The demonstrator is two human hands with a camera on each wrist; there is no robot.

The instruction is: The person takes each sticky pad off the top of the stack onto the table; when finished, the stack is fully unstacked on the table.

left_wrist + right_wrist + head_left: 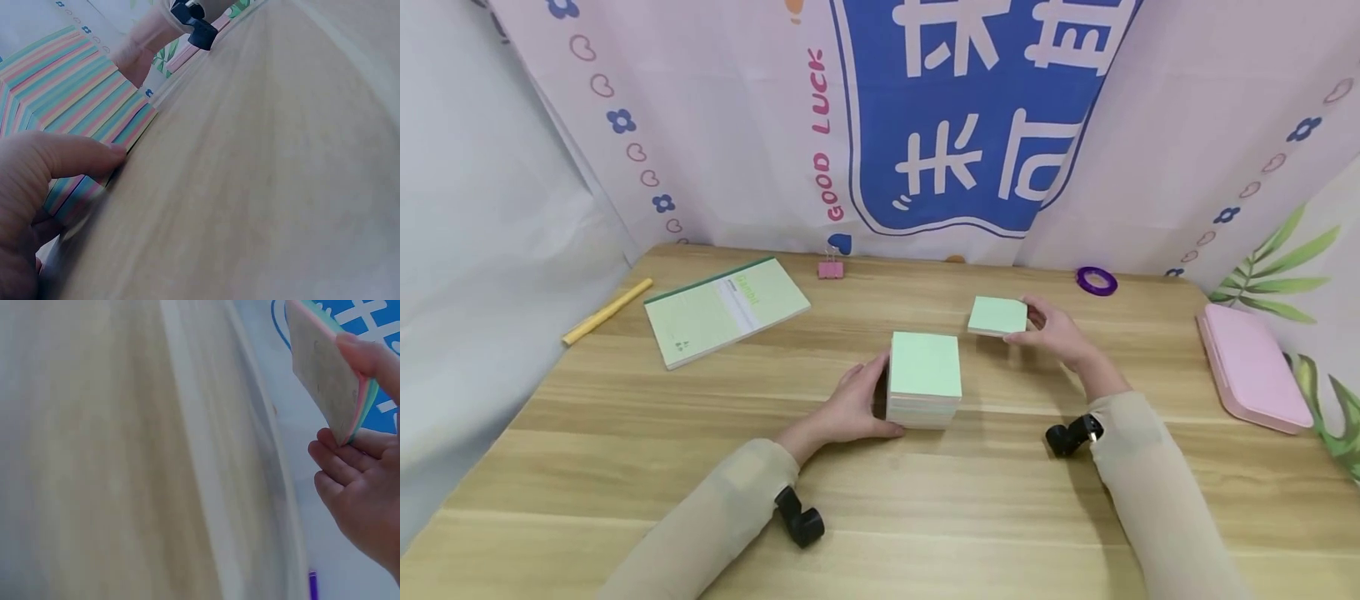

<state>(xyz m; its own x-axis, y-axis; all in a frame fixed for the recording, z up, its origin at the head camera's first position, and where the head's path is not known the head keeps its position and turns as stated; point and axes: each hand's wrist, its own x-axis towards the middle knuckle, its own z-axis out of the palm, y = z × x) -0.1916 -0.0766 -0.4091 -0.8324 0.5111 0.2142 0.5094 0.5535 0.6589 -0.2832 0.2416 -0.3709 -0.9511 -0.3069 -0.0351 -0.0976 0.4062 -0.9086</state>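
A thick cube of sticky notes point(924, 387) with a green top sheet and striped pastel sides point(81, 112) stands on the wooden table point(625, 467). My left hand point(850, 408) holds its left side, thumb point(75, 159) pressed along the lower edge. My right hand point(1054, 332) pinches a thinner green pad point(997, 316) by its right edge and holds it off the table, behind and right of the cube. In the right wrist view the thin pad point(325, 369) shows its grey underside between thumb and fingers point(340, 465).
A green notebook point(726, 309) and a yellow pen point(607, 311) lie at the back left. A pink binder clip point(831, 267) and a purple tape ring point(1097, 281) sit by the backdrop. A pink case point(1251, 367) lies at the right edge.
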